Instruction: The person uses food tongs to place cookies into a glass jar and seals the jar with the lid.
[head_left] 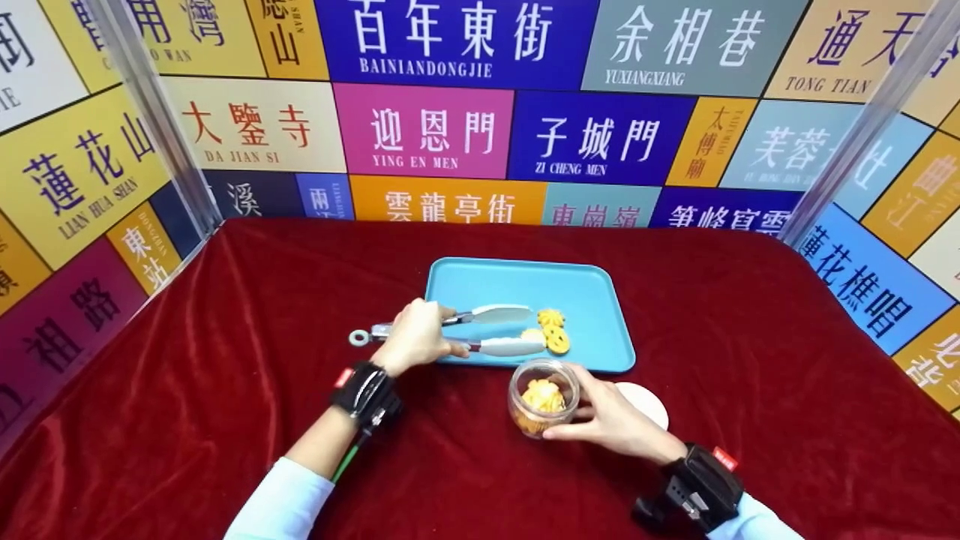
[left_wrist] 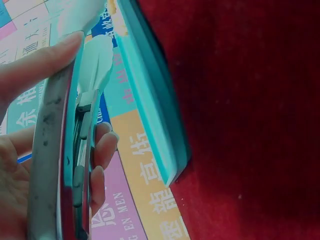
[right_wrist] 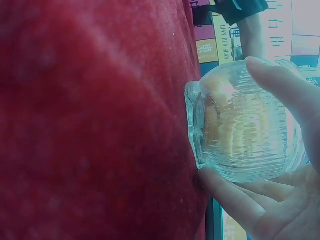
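My left hand (head_left: 418, 334) grips a pair of metal tongs (left_wrist: 52, 150) with pale tips, held over the left part of a blue tray (head_left: 517, 281). The tong tips are spread apart, and one lies close to several yellow cookies (head_left: 557, 340) at the tray's near right. In front of the tray stands a clear ribbed glass jar (right_wrist: 245, 130), without a lid on it, holding more cookies (head_left: 543, 396). My right hand (head_left: 611, 414) holds the jar from its right side, thumb and fingers around the wall.
A white round lid (head_left: 643, 403) lies on the cloth behind my right hand, partly hidden by it. Dark red cloth (head_left: 225, 420) covers the table. Panels printed with place names (head_left: 424, 131) stand behind and at both sides, with clear corner posts (head_left: 161, 127).
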